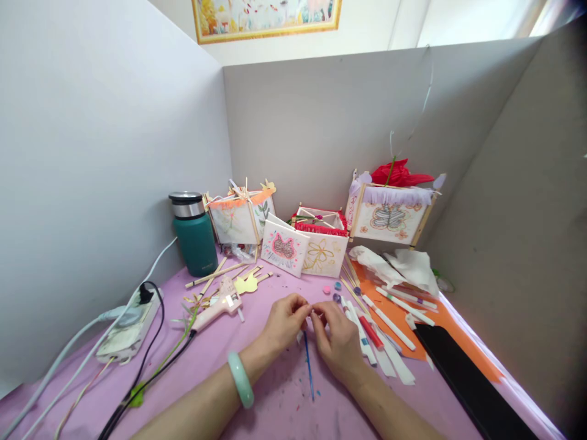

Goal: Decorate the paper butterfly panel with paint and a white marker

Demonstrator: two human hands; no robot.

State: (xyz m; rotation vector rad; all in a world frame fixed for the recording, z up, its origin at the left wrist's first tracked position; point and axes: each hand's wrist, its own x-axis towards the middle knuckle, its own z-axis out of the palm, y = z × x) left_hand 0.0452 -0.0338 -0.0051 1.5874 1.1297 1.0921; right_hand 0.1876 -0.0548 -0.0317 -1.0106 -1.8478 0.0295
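Above the middle of the purple table, my left hand [290,321] and my right hand [336,335] meet fingertip to fingertip. Both are closed in a pinch; whatever sits between the tips is too small and hidden to name. Just below the fingers runs a thin blue stick [309,370], its upper end close to the left fingertips. Whether it is held or lies on the table I cannot tell. Beyond my right hand are several small round pieces, among them a pink one [327,289] and a blue one [338,285].
A pink glue gun [220,308] lies left, near a green bottle [195,235] and a power strip [131,330] with cables. Decorated paper lanterns [392,214] stand along the back partition. Markers [389,322], orange paper [472,348] and a long black object [472,379] lie right.
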